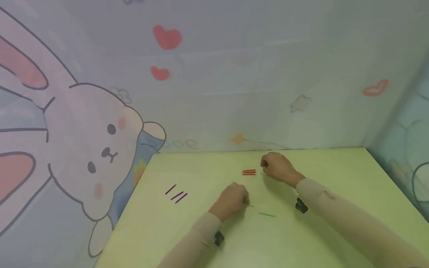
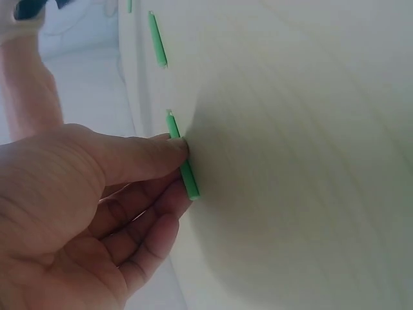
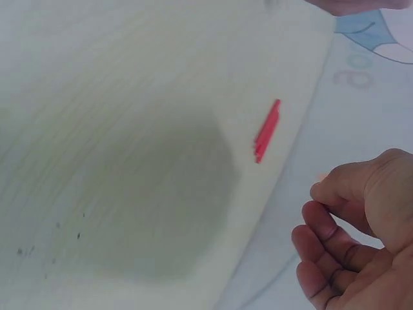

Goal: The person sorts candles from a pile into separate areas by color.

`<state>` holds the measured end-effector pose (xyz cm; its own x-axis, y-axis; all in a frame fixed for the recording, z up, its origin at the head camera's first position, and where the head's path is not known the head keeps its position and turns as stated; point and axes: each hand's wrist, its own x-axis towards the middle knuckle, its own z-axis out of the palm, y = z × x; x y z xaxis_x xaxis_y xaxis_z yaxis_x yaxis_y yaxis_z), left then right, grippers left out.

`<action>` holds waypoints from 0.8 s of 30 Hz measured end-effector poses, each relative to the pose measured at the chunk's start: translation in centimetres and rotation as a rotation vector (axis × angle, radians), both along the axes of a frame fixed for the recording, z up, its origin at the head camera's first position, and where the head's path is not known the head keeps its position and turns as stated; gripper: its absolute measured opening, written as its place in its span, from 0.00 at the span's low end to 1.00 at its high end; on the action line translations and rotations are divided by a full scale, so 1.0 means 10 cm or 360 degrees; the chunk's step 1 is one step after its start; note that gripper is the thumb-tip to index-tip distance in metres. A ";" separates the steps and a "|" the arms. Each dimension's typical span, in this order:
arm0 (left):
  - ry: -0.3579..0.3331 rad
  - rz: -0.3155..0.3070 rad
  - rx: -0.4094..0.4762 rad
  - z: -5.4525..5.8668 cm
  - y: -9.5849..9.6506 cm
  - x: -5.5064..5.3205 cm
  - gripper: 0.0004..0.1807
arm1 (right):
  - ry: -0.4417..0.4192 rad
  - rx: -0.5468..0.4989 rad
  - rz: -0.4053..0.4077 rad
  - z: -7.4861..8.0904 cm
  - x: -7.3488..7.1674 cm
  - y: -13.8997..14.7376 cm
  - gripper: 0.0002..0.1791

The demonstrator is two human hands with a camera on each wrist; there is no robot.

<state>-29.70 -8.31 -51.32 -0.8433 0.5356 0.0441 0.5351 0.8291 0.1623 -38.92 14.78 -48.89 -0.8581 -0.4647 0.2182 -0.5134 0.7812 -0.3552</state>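
In front of the red sticks [image 1: 249, 172], the left hand [image 1: 231, 200] pinches a green stick [image 2: 188, 177], probably because it is thin. Beside them, the right hand [image 1: 279, 167] curls loosely, empty.

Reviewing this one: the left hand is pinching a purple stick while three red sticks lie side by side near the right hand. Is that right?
Not quite: the left hand pinches a green stick, as the left wrist view shows. Three red sticks do lie side by side near the right hand.
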 end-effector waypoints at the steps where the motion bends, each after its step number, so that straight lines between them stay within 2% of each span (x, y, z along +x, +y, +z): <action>1: -0.0016 0.0008 0.0004 0.00 -0.01 -0.01 0.04 | 0.0006 -0.0024 -0.0010 0.05 0.04 0.03 0.08; 8: -0.0050 0.0020 0.0065 -0.04 -0.08 0.00 0.05 | 0.0047 -0.0183 -0.0115 0.39 0.42 0.31 0.07; 12: -0.0040 -0.0004 0.0088 -0.05 -0.10 0.00 0.05 | 0.0025 -0.0235 -0.0204 0.50 0.62 0.52 0.08; 18: -0.0022 -0.0023 0.0075 -0.04 -0.09 -0.03 0.06 | -0.0071 -0.0233 -0.0354 0.45 0.85 0.83 0.09; 24: -0.0034 -0.0010 0.0080 0.03 -0.10 -0.04 0.06 | -0.0177 -0.0206 -0.0452 0.32 1.03 1.03 0.10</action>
